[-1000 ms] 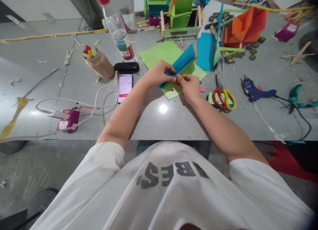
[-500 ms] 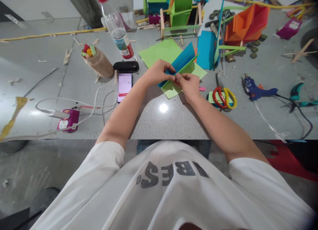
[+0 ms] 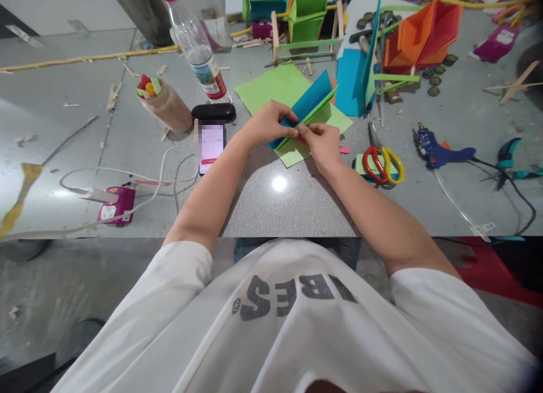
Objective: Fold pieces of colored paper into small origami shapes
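Note:
Both hands meet on a folded piece of blue and green paper [image 3: 313, 102] that stands tilted above the table. My left hand [image 3: 274, 121] grips it from the left, with its thumb on the near side and its fingers over the blue face. From the right, my right hand [image 3: 321, 142] pinches the near green edge, its fingertips almost touching the left thumb. What lies right between the fingertips is hidden. Under the hands is flat light green paper [image 3: 271, 87]. Just right of my right hand are scissors [image 3: 383, 164] with red and yellow handles, resting on small paper pieces.
A plastic bottle [image 3: 203, 70], a black case [image 3: 213, 112], a phone [image 3: 212, 147] and a wooden cup [image 3: 167, 107] stand or lie to the left. A blue glue gun [image 3: 443, 150] and pliers [image 3: 511, 164] lie right. Folded orange paper [image 3: 418, 39] stands behind.
The view has shifted very slightly. Both hands keep the same hold on the folded paper, with hardly any visible movement.

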A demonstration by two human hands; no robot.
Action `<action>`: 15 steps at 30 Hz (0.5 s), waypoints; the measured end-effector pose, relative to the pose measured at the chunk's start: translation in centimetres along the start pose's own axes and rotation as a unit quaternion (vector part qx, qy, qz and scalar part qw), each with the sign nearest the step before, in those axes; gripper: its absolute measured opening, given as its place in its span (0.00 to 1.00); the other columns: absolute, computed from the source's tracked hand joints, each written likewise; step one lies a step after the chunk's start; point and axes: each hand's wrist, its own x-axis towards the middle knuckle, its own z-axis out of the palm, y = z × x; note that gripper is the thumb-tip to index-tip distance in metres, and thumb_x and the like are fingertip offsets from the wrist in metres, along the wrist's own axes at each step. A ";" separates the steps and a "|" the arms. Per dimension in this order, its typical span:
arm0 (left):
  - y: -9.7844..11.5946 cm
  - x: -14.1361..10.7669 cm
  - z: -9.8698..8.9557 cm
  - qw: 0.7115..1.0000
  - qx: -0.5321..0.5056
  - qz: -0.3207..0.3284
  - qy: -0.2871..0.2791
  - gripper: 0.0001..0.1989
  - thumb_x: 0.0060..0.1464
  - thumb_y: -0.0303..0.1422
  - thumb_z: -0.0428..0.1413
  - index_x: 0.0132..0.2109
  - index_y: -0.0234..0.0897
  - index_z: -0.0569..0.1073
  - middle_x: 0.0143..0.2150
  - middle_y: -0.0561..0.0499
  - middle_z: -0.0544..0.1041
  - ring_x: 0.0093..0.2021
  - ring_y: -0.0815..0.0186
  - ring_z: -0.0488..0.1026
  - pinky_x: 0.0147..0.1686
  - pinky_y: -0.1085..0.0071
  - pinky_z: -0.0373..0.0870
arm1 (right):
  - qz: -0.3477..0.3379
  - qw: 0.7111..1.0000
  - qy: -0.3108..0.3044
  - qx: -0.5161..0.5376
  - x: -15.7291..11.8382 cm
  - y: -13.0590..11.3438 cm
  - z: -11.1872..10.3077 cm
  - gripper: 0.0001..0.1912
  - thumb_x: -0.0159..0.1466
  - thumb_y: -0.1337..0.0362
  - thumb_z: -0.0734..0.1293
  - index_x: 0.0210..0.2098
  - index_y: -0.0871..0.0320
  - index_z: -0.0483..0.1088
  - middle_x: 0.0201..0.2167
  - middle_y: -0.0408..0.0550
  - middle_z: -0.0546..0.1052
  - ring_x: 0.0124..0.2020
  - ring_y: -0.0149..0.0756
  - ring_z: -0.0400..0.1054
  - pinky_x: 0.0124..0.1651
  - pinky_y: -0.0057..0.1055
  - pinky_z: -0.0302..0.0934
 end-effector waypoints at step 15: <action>1.3 -0.5 0.2 0.998 0.058 0.008 0.000 0.18 0.58 0.21 0.68 0.55 0.33 0.91 0.41 0.49 0.84 0.44 0.59 0.78 0.49 0.63 0.73 | 0.013 1.000 0.019 -0.014 -0.3 -0.4 0.1 0.22 0.73 0.60 0.83 0.27 0.50 0.73 0.27 0.42 0.76 0.35 0.41 0.84 0.52 0.44 0.88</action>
